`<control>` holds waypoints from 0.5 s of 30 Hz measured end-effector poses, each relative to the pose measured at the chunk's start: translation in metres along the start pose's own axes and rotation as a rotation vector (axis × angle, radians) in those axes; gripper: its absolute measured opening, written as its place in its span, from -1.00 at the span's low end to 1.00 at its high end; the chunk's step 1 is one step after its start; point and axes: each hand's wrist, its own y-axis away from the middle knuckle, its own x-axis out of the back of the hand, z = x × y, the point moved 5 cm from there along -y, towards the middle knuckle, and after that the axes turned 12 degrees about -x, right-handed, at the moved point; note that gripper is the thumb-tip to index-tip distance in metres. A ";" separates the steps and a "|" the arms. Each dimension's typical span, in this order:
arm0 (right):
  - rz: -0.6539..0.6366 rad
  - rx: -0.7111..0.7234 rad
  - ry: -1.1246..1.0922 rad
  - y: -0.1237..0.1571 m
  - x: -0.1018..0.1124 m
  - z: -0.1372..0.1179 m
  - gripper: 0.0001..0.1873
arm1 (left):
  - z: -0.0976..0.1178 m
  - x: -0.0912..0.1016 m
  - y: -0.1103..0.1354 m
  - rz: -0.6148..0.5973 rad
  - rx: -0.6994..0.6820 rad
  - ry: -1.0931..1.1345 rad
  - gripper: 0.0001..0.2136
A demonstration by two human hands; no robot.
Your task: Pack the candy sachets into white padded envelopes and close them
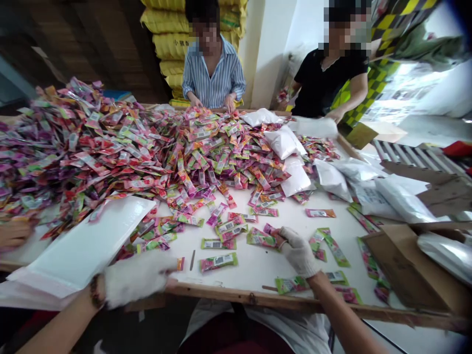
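A large heap of small colourful sachets (pixel 110 142) covers the white table (pixel 258 268). My left hand (pixel 136 278), in a white glove, is blurred by motion at the near table edge, beside a flat white bag (pixel 84 246); what its fingers do is unclear. My right hand (pixel 297 250), also in a white glove, rests on the table with fingers curled onto a green and pink sachet (pixel 261 239). Loose sachets (pixel 219 262) lie between my hands.
Two people stand at the far side, one in a striped shirt (pixel 214 73), one in black (pixel 328 78). Filled white bags (pixel 283 142) lie right of the heap. An open cardboard box (pixel 401 275) sits at the right. Another person's hand (pixel 13 233) shows at the left edge.
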 end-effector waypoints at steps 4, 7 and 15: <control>-0.098 0.135 0.356 -0.005 -0.031 -0.032 -0.84 | 0.050 0.018 -0.092 0.225 -0.114 -0.041 -0.70; -0.106 0.106 0.661 -0.004 -0.048 -0.042 -0.85 | 0.059 0.013 -0.154 0.348 0.055 -0.116 -0.68; -0.051 0.128 0.576 0.042 -0.056 -0.030 -0.90 | 0.043 -0.022 -0.164 0.364 -0.105 -0.233 -0.90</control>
